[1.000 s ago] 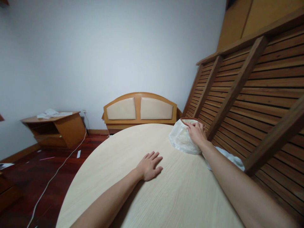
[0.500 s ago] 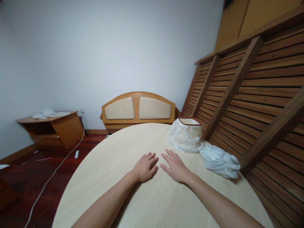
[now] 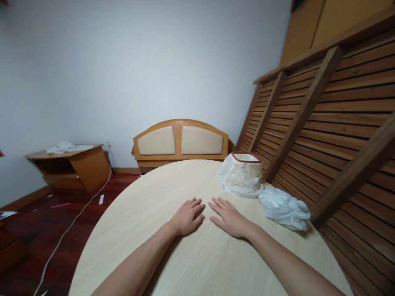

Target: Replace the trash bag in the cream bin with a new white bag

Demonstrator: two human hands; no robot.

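Observation:
My left hand [image 3: 187,217] lies palm down on the round pale wooden table [image 3: 148,213], its fingers apart and holding nothing. Beside it, separated by a small gap, my right hand [image 3: 228,218] also rests palm down with its fingers stretched out. Beyond my right hand stands a lampshade-like object [image 3: 239,176] with a brown rim on top, loosely wrapped in thin white plastic. A knotted white plastic bag [image 3: 285,209] lies to the right of it near the table's edge; what it contains is hidden. Neither hand touches these two things.
A large slatted wooden frame [image 3: 296,123] leans along the right side. Past the table is a headboard [image 3: 180,144] with cream panels against the wall. At the left, a low wooden cabinet [image 3: 92,168] carries white plastic, and a white cable [image 3: 72,224] runs across the dark floor.
My right hand has shifted slightly, its fingers drawing a little closer together. My left hand stays nearly in place. The view has turned slightly left.

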